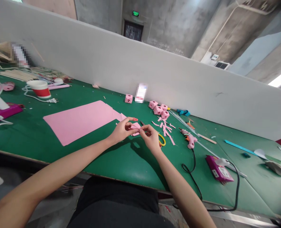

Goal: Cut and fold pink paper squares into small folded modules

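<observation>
Both hands meet over the green worktop [128,160], near its front edge, and work on a small pink piece [136,125]. The left hand [121,130] has its grip closed on the piece from the left, thumb below and fingers curled over; a red patterned band shows on one fingertip. The right hand [150,136] pinches the piece's right end between thumb and finger, so its grip is narrow, and the two sets of fingertips nearly touch. The piece itself is partly hidden by the fingers, and its exact folds cannot be made out. Under and just beside the right hand lie scissors [163,140] with yellow handles, partly covered by it. To the left a large pink sheet [80,123] lies flat. Beyond the right hand are loose pink scraps [166,130], and behind them a cluster of pink boxes [158,110] with dark cut-outs in their faces; one more box [128,98] sits apart to the left, beside a blurred upright thing [140,92] at the foot of the partition [102,53]. Right of the scraps lies a pink glue gun [190,139] with a black cord [194,161], and farther right a purple power strip [218,169]. At the far left stands a red and white cup [39,88], with thin sticks [16,74] behind it.
</observation>
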Tool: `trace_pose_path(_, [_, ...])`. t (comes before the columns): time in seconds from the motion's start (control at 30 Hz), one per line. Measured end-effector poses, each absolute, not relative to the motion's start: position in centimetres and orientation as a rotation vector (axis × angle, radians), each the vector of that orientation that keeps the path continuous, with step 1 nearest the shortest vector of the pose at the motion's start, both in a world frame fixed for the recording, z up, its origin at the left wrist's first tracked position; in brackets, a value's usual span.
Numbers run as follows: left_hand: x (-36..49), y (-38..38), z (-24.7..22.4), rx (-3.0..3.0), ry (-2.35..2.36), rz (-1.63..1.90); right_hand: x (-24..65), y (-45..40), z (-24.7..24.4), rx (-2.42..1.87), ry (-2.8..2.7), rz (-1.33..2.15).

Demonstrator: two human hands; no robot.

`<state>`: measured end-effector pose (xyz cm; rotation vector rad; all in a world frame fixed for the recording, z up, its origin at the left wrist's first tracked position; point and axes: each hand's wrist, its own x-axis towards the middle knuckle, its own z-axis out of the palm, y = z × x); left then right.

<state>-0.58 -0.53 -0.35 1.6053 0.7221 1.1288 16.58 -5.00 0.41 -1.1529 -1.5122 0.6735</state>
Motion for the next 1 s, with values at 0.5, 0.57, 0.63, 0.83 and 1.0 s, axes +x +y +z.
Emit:
trace_pose_path(0.5, [-0.58, -0.69, 0.01, 1.601, 0.741, 1.125, 16.52, -5.06, 0.33, -1.155, -1.505, 0.618])
trace_pose_path(0.57, [-0.61, -0.62, -0.08, 1.578, 0.731, 1.123, 16.56, -5.0, 0.24, -1.148, -1.493, 0.636])
trace_pose_path(0.63, [-0.68, -0.52, -0.2, 1.573, 0.726, 1.123, 16.62, -4.93, 0.13, -1.143, -1.489, 0.663])
trace_pose_path(0.83, [-0.73, -0.53, -0.24, 1.6, 0.713, 1.119, 16.71, -4.92, 0.03, -1.121, -1.51, 0.697])
trace_pose_path(1.0, [-0.55, -0.75, 0.0, 1.604, 0.722, 1.113, 16.58, -5.01, 0.22, -1.118, -1.501, 0.658])
